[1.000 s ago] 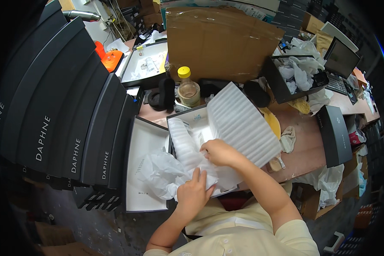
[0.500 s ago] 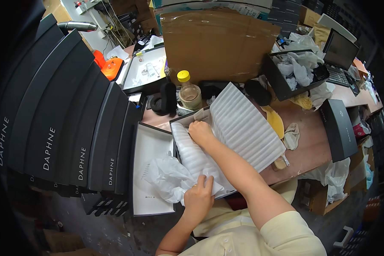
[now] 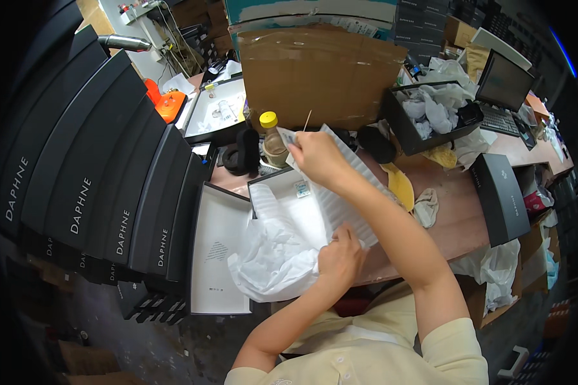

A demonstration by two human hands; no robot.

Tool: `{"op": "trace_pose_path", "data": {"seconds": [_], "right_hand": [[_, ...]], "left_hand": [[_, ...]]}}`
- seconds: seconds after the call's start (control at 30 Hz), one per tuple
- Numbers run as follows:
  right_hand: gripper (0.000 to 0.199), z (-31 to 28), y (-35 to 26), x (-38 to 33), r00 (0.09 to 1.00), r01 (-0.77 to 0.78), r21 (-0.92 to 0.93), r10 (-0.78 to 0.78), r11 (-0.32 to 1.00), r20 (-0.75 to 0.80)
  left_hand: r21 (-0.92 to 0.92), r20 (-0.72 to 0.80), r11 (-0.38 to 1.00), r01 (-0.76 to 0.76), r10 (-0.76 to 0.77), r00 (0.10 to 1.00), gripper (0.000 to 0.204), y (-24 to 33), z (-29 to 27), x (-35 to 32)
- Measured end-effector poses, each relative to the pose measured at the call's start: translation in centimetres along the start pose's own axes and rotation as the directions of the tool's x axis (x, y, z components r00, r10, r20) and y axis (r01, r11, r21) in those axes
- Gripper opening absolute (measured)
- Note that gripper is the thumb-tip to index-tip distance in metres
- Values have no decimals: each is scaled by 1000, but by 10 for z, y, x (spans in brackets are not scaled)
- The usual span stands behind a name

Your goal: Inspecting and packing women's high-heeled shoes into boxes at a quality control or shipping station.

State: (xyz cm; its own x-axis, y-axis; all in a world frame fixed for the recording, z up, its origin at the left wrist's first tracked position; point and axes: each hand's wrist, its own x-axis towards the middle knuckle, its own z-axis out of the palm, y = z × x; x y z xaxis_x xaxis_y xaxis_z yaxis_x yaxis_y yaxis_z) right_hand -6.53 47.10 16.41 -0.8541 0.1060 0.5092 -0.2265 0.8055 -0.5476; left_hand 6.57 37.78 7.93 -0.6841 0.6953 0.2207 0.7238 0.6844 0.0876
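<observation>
Far left: black boxes [image 3: 109, 186], stacked. Next, box lid [image 3: 215, 273], white inside showing. White tissue paper [image 3: 273, 266] spills over near side of open box [image 3: 308, 215]; small packet [image 3: 302, 188] inside. Right hand [image 3: 318, 157] raised over box's far side, fingers pinching pale card [image 3: 286, 136]. Left hand [image 3: 341, 256] at tissue's right end, fingers curled; cannot tell whether gripping. Ribbed foam sheet [image 3: 340, 205] rises along box's right side.
</observation>
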Motion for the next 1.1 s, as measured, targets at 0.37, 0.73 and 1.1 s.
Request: {"op": "trace_pose_path", "data": {"seconds": [0.37,0.73,1.1], "right_hand": [[31,-89,31,-21,931,-104,458,249,883,-268],[37,-48,23,19,878,-145,528,355,837,-322],[47,39,36,-83,966,39,15,-42,999,254]], "left_hand": [[-544,-263,833,-97,-59,963,22,-45,-61,-19],[-748,-421,663,-27,-443,791,8,-78,-82,-61],[-723,-657,588,362,-747,-99,31,-110,-100,-244]]}}
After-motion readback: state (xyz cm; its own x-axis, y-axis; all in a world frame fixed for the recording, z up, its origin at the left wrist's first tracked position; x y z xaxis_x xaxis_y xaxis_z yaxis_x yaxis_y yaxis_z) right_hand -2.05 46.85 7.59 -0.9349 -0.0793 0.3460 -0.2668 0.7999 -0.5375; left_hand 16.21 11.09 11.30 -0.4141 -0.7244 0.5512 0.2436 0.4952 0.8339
